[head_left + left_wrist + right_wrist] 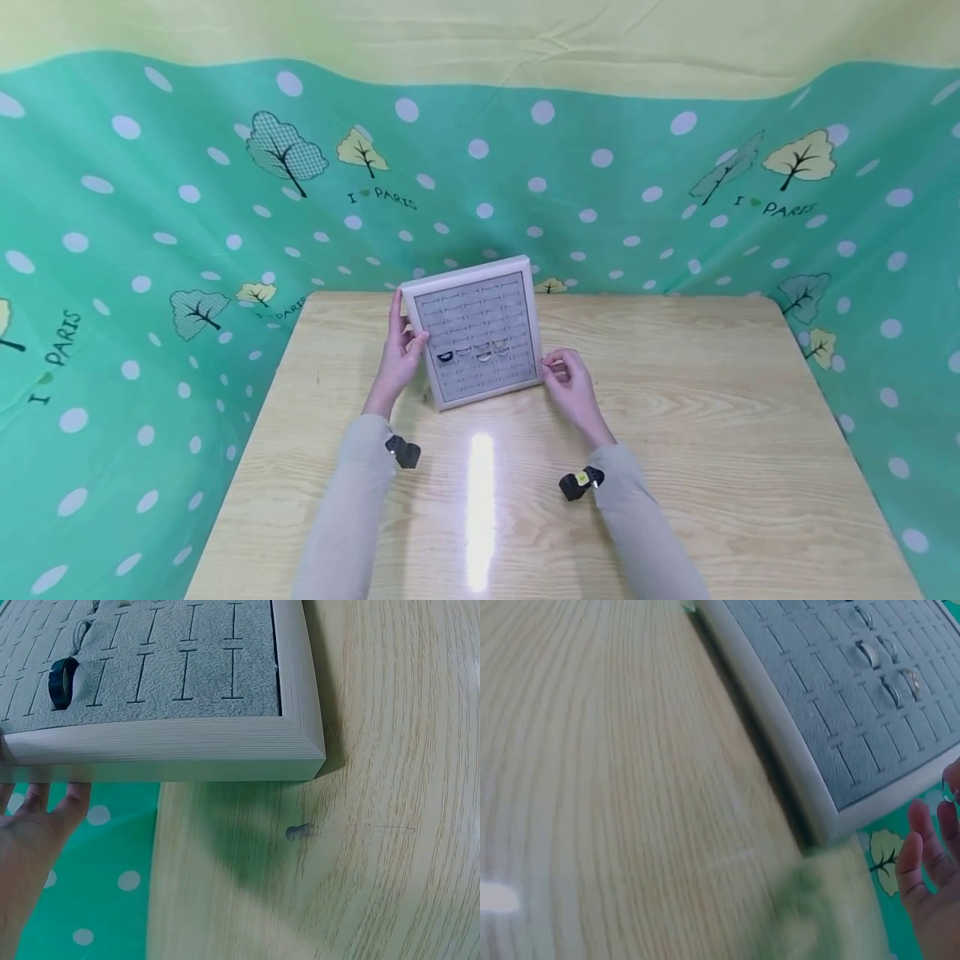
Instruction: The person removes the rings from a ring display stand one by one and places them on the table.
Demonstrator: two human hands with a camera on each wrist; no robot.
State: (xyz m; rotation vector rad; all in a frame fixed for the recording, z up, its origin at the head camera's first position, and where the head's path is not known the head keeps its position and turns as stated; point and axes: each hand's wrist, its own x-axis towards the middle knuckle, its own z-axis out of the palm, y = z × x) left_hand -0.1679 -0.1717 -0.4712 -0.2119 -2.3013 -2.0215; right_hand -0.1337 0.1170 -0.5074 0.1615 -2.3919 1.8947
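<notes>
A ring display board (416, 286) with a pale wooden frame and grey slotted padding is propped up at a tilt near the table's back. My left hand (400, 354) grips its left side, thumb on the front edge and fingers behind. A black ring (63, 684) sits in a slot toward that side. Several silvery rings (868, 654) stand in slots near the middle, beside a gold-toned ring (911, 682). Just off the frame's lower right side, my right hand (573, 385) pinches a small silvery ring (948, 798), partly cut off by the right wrist view's edge.
The wooden table (712, 433) has a bright light reflection in front of the board. A green dotted cloth (600, 200) hangs behind the table and along both sides. A dark mark (298, 832) shows on the tabletop near the board's corner.
</notes>
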